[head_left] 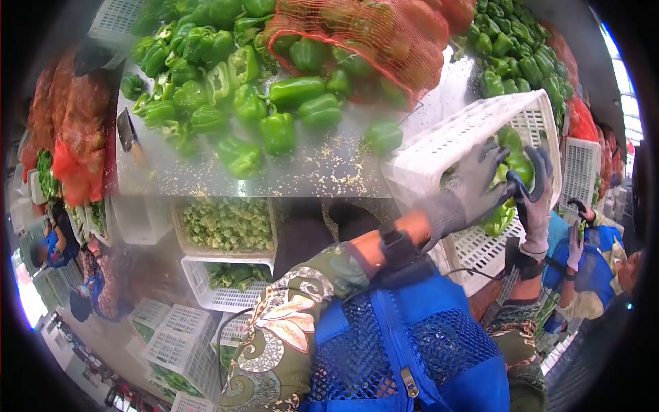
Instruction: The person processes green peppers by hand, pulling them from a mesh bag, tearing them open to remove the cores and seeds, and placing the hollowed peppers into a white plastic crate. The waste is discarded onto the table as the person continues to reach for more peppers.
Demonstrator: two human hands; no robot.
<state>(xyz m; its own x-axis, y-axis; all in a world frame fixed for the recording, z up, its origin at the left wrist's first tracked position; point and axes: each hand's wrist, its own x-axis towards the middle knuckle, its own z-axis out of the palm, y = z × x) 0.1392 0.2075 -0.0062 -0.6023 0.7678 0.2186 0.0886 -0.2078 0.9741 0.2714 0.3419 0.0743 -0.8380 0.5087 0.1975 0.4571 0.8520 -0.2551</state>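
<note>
Right hand [539,189], grey glove with a dark coated face, looks curled round a green pepper [519,167] in the mouth of the white crate [480,254]. Left hand [470,178] is bent over the same spot; can't tell if its grip is closed on anything. Pepper is glossy, lobed, smooth; judging by that skin, it could slip if the gloves are wet or the hold is only fingertips. Thin black cord [473,270] crosses the crate's near side; might snag in the slots on a quick pull. Crate is rigid slotted plastic and sits tilted, so hard pressure on one side could rock it. Beyond: smooth metal bench [199,175], strewn with pale, grainy seeds [336,182]; likely slick. Loose pepper [383,137] near the crate could roll if bumped. Knife [125,130], flat blade bare, lies left of the pepper pile [278,134]; careless reach = cut risk. Farther back, coarse red net bag [412,48], bulging; could spill more peppers if its mouth gets tugged.
</note>
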